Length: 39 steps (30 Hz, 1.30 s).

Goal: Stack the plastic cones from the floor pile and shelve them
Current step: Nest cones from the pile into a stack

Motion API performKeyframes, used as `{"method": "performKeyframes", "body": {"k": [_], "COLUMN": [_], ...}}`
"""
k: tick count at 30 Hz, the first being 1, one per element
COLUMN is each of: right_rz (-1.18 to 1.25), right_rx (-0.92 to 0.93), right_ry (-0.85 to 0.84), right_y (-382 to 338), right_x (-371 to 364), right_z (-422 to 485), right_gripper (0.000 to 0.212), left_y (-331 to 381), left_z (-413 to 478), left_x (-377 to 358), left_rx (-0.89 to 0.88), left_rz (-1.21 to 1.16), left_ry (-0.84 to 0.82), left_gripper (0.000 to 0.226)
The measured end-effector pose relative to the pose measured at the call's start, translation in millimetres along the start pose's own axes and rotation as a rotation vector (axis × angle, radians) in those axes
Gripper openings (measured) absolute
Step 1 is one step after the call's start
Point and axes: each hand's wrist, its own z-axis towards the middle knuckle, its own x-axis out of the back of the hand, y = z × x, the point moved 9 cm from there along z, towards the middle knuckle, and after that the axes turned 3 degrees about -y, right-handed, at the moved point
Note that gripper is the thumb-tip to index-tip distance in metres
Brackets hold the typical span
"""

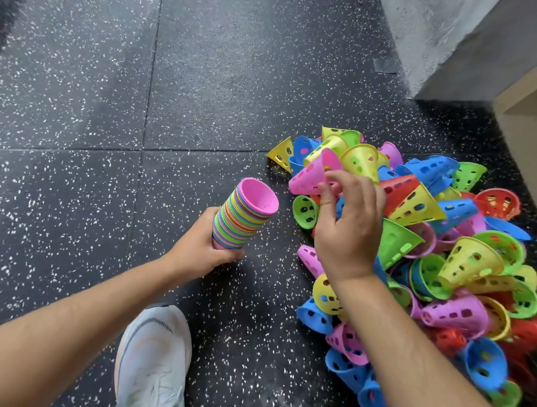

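The right hand (347, 225) is raised over the near edge of the pile, its back to the camera, wrist bent upward. The thumb and first fingers pinch the side wall of a pink cone (311, 174); the other fingers are loosely spread below it. The held cone is tilted, its narrow end pointing left and down and its wide mouth up toward the pile.

To the left and slightly lower, apart from that cone, the left hand (203, 246) grips the bottom of a stack of cones (242, 217), fingers curled round it. The stack leans so its open pink top faces up and right, toward the held cone. Both forearms reach in from the bottom of the frame.

The pile of loose cones (446, 265), yellow, blue, green, red and pink, lies on the speckled black floor (105, 103) under and right of the right hand. A wooden shelf unit (536, 99) stands just beyond the pile, beside a grey wall (443, 39). A white shoe (154, 363) rests on the floor below the left hand.
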Motion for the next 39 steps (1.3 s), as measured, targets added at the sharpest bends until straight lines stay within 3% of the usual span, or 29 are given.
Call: {"method": "performKeyframes", "body": {"k": [8,16,21,26,29,32,39], "right_rz": [0.162,0.336,0.359,0.341,0.164,-0.219,-0.754], "right_rx": [-0.023,-0.256,-0.206,-0.208,-0.177,-0.099,-0.143], "right_ry": [-0.039,-0.212,-0.393,-0.416,-0.369,-0.334,-0.644], "right_y": [-15.8,-10.3,-16.7,-9.4,0.5,9.2,47.1], "right_x": [-5.5,-37.2,-52.8,-56.2,-57.4,-57.8,-94.8], "right_z": [-14.5,-44.7,-50.7,-39.7,-22.6,12.5,75.9], "right_gripper": [0.01,0.007,0.01,0.012,0.017,0.028,0.079], "left_y": [-2.9,-4.7,-0.6,0.7,-2.4,-8.1,-7.2], "left_z": [-4.3,-4.6,-1.9,0.0,1.9,3.7,2.3], "left_x": [-8.2,-8.7,-7.7,-8.7,-9.5,-9.1,-9.2], "left_rx": [0.025,0.04,0.012,0.014,0.023,0.032,0.023], "left_rz": [0.061,0.073,0.034,0.036,0.063,0.074,0.071], "left_ry": [-0.038,-0.038,-0.03,-0.045,-0.053,-0.061,-0.067], "left_gripper": [0.072,0.074,0.073,0.073,0.072,0.074,0.075]}}
